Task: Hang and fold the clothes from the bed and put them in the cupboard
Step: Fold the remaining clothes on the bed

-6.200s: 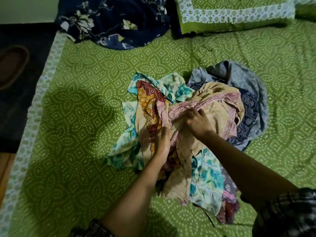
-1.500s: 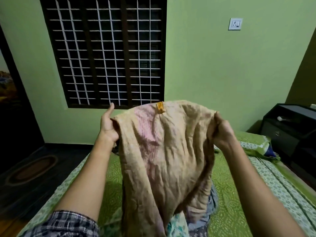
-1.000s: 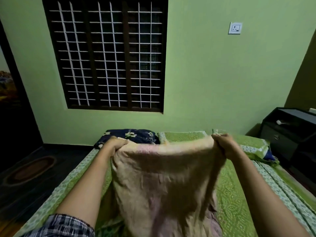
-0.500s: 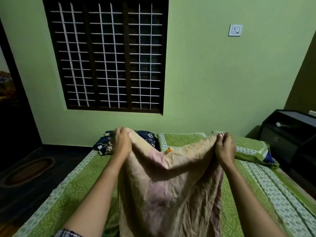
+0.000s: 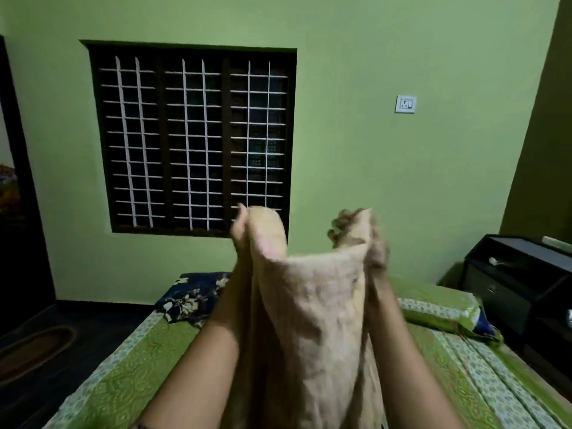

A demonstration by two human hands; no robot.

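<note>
Head view, cabinet [image 5: 507, 292] shelf holding white item [image 5: 495, 260], my left hand [image 5: 243, 232], right hand [image 5: 342, 229] pinching beige garment [image 5: 318, 305], now higher, closer together.

A home bedroom: a bed [image 5: 133, 376] with green patterned sheet and pillows [image 5: 439, 308], green painted walls, a grilled window [image 5: 192, 140], a wall socket [image 5: 405, 104], a dark side cabinet [image 5: 520, 283]

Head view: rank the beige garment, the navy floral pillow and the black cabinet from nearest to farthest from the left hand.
1. beige garment, gripped by the left hand.
2. navy floral pillow, below and beyond, at the head of the bed.
3. black cabinet, far right, past the bed.
</note>
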